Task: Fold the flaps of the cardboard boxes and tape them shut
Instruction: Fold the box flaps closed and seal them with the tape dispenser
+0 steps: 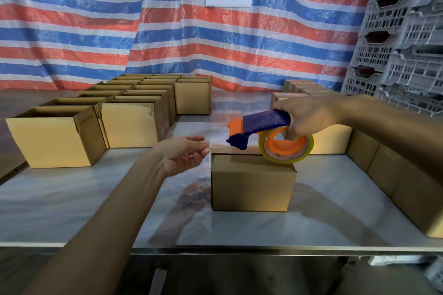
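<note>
- The closed box [251,182] stands mid-frame on the desk [72,199], set back from the near edge.
- A wide stretch of desk separates it from the open boxes [55,139] at left; a box row [395,175] lines the right.
- The right grip [309,117] clasps the tape dispenser [261,127] over the box top, its long axis left-right and its nose pointing left.
- The left grip [184,153] is released, just left of the box.

Bare table [72,211] flanks the closed box [253,184]; box rows [134,112] border it.

Matt cardboard box [253,182] on glossy marbled table [72,211]; plastic tape dispenser [261,129].
</note>
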